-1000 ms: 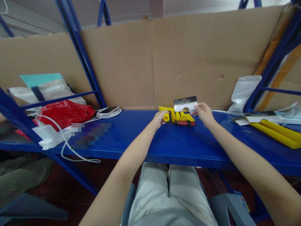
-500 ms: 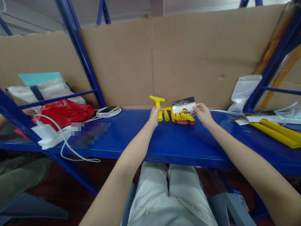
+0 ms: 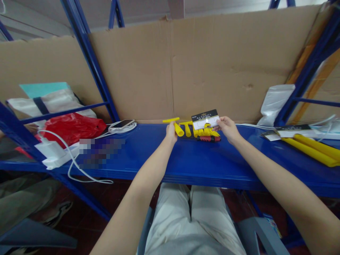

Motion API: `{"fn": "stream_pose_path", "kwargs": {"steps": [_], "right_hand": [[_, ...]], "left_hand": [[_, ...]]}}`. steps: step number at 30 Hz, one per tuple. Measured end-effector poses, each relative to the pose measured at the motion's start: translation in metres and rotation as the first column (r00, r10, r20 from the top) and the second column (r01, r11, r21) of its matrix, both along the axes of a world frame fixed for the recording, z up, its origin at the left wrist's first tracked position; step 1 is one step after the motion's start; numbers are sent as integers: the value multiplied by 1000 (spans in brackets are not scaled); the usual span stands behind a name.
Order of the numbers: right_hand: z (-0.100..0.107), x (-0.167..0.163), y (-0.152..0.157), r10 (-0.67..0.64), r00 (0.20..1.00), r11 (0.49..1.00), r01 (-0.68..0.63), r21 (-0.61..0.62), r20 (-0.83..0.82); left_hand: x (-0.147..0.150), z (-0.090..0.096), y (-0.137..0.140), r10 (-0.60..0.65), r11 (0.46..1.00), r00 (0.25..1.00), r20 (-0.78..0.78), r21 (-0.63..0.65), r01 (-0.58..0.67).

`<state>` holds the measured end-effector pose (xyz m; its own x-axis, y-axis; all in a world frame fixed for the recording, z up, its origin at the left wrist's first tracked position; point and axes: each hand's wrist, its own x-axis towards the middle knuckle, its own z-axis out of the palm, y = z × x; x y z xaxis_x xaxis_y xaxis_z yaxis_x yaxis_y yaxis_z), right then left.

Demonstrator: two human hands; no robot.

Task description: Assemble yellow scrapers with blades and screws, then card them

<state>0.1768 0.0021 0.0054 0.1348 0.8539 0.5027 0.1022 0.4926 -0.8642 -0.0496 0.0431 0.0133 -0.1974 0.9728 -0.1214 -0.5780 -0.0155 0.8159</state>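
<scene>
My left hand (image 3: 171, 133) is closed around a yellow T-shaped scraper (image 3: 179, 129), its handle end tilted toward me and its wide head pointing away. Between the fingertips of my right hand (image 3: 227, 128) is a black-and-white packaging card (image 3: 205, 119) with a cut-out at its lower edge. The card hangs over a row of more yellow T-shaped scrapers (image 3: 188, 129) lying side by side, and partly hides them. A red and black screwdriver-like tool (image 3: 208, 138) lies in front of the row.
The blue shelf table (image 3: 148, 152) backs onto a cardboard wall (image 3: 207, 67). To the left are a phone (image 3: 124, 123), coiled white cable, a power strip (image 3: 60, 159) and a red bag (image 3: 75, 125). Yellow sheets (image 3: 313, 150) and cards lie right. A person sits at far left.
My left hand has tipped the scraper, so its head dropped to the left and its handle end turned toward me. The card in my right hand moved slightly left.
</scene>
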Motion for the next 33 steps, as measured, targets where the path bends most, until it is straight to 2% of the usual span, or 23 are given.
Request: {"fn": "stream_pose_path", "kwargs": {"steps": [2, 6, 11, 16, 21, 26, 33], "right_hand": [[1, -2, -3, 35, 999, 999, -35, 7, -16], [1, -5, -5, 102, 995, 995, -102, -1, -3], [-2, -10, -4, 157, 987, 988, -157, -14, 40], [-5, -15, -4, 143, 988, 989, -144, 10, 65], [-7, -18, -4, 130, 989, 991, -131, 20, 77], [-6, -19, -6, 63, 994, 997, -67, 38, 88], [-5, -20, -6, 28, 994, 999, -33, 41, 107]], "left_hand": [[-2, 1, 1, 50, 998, 998, 31, -45, -49], [-2, 1, -1, 98, 994, 995, -8, -39, -98], [5, -2, -8, -19, 1000, 998, -53, 20, 20], [15, -5, -13, -165, 978, 977, -132, 108, 180], [19, -6, -11, -165, 976, 975, -146, 116, 183], [17, -7, -7, -222, 966, 966, -135, 102, 236], [16, -9, -6, -255, 950, 960, -113, 157, 271]]}}
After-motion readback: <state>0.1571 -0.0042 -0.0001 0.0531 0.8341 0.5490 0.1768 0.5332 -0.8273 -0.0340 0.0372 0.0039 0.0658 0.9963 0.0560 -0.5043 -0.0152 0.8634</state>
